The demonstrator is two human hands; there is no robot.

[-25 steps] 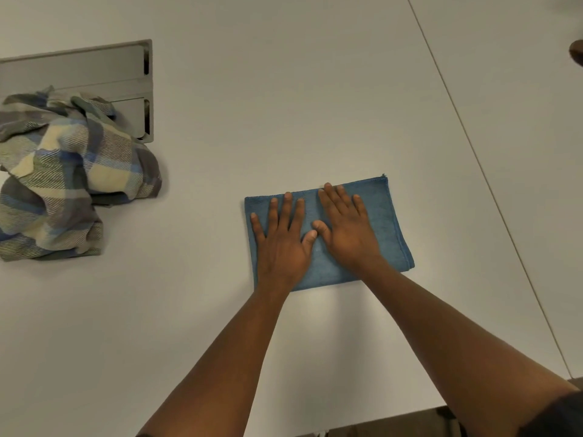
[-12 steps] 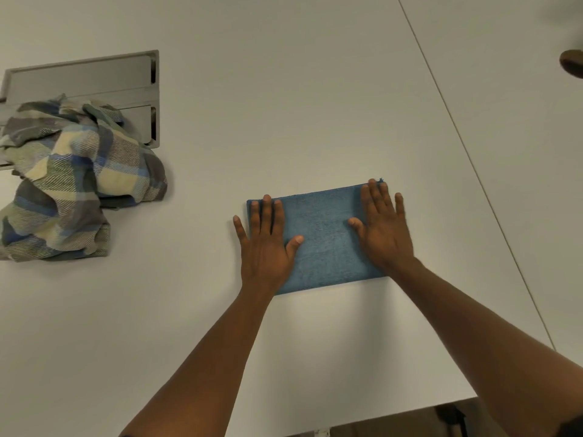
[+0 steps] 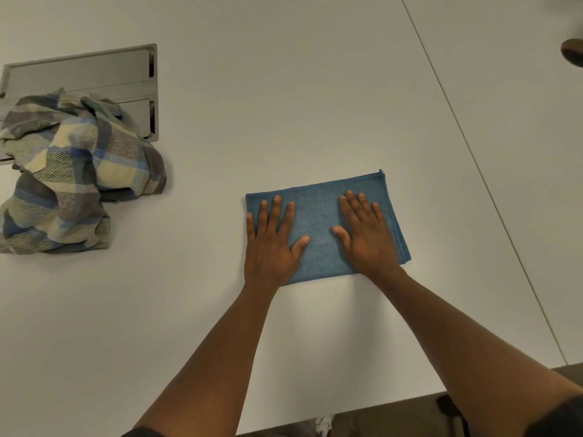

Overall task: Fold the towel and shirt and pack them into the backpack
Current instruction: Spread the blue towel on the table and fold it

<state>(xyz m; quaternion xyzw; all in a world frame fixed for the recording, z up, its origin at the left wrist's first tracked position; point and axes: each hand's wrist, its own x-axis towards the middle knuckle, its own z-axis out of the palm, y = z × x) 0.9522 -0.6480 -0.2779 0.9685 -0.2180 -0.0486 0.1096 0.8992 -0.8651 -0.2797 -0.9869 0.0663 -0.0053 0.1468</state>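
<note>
Head view: your left hand (image 3: 273, 244) and right hand (image 3: 367, 238) lie flat, fingers spread, grasping nothing, on the folded blue towel (image 3: 318, 222) at mid-table (image 3: 284, 105). Press evenly outward so the nubby terry layers stay square. Left, the plaid woven shirt (image 3: 72, 175) lies crumpled; no backpack shows.

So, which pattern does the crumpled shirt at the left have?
The shirt is plaid: grey, blue and cream checks. The head view shows it clearly.
</note>
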